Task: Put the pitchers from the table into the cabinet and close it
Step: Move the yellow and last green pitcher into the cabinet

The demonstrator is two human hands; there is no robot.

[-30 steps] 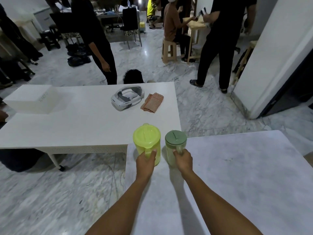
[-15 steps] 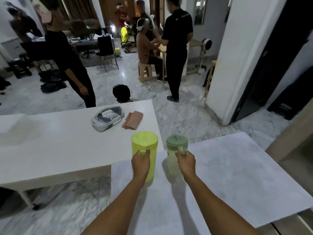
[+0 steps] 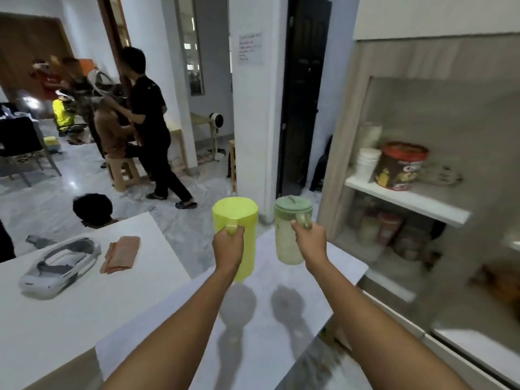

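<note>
My left hand [image 3: 228, 246] grips the handle of a yellow-green pitcher [image 3: 239, 218], held up above the grey table [image 3: 295, 311]. My right hand [image 3: 309, 242] grips the handle of a pale pitcher with a green lid [image 3: 289, 235], also lifted off the table. Both pitchers hang upright, side by side, with their shadows on the tabletop below. To the right stands the open cabinet [image 3: 349, 130] with a white shelf [image 3: 405, 199], blurred by motion.
A red-lidded brown tub [image 3: 399, 166], white containers [image 3: 365, 161] and jars [image 3: 388, 229] fill the cabinet's shelves. On the white table [image 3: 84, 305] at left lie a white headset [image 3: 59, 267] and an orange cloth [image 3: 121, 254]. Several people stand and sit at the back left.
Both pitchers have been lifted off the grey table in my hands. My view has swung right and up, so the open cabinet has come into sight.
</note>
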